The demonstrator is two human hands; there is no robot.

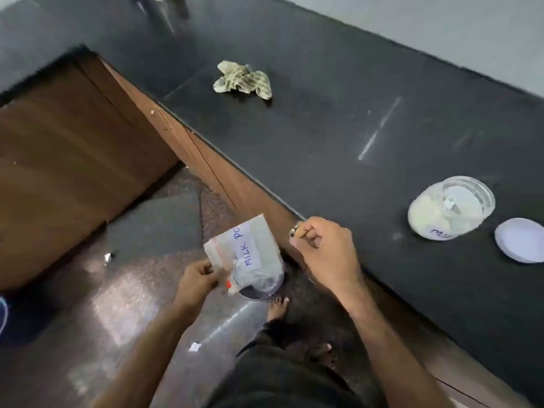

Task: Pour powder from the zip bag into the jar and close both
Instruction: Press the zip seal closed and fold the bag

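Observation:
My left hand (197,281) pinches the zip end of a clear zip bag (248,254) with a white label reading "MILK PO…". The bag hangs in the air beside the counter's front edge, over the floor, and looks nearly empty. My right hand (322,250) hovers at the counter edge just right of the bag, fingers curled, holding nothing I can see. A clear plastic jar (447,209) with white powder inside stands open on the black counter (338,136) at the right. Its white lid (519,240) lies flat beside it, to the right.
A crumpled striped cloth (243,80) lies on the counter further back. Brown wooden cabinet fronts (73,160) run below the counter. A round dark bin or bowl (260,290) sits on the floor under the bag. My bare feet and small paper scraps are on the floor.

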